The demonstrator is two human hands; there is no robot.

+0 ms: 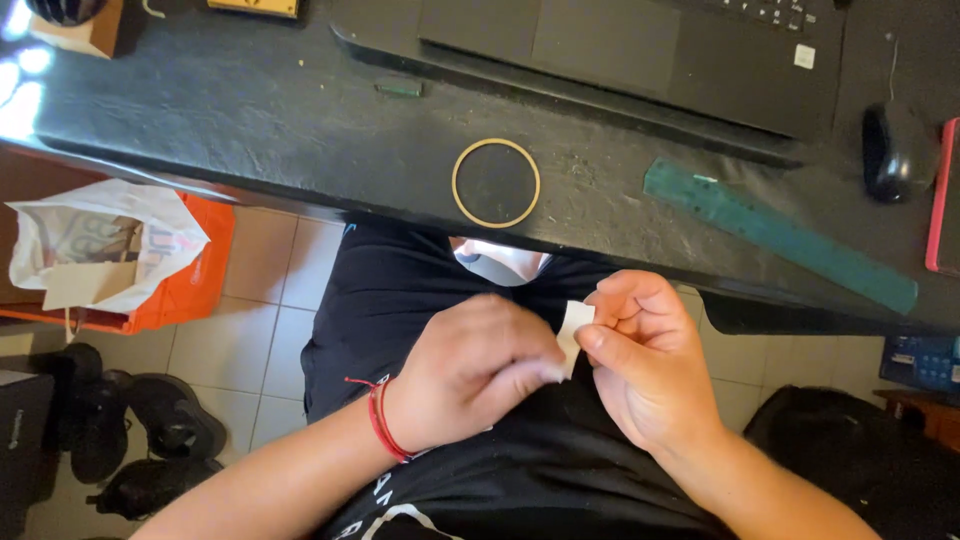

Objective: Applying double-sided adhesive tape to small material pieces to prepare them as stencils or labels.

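Both my hands meet over my lap, below the edge of a black desk (pixel 250 120). My left hand (pixel 470 365), with a red string bracelet at its wrist, and my right hand (pixel 640 355) pinch a small white folded piece of paper (pixel 574 328) between their fingertips. Most of the paper is hidden by my fingers. On the desk just above the hands lies a tan rubber band (pixel 496 182), apart from both hands.
A green ruler (pixel 780 235) lies on the desk at right, near a black mouse (pixel 895 150) and a black laptop (pixel 620 50). On the tiled floor at left stand an orange crate with a white bag (pixel 110 250) and dark shoes (pixel 150 430).
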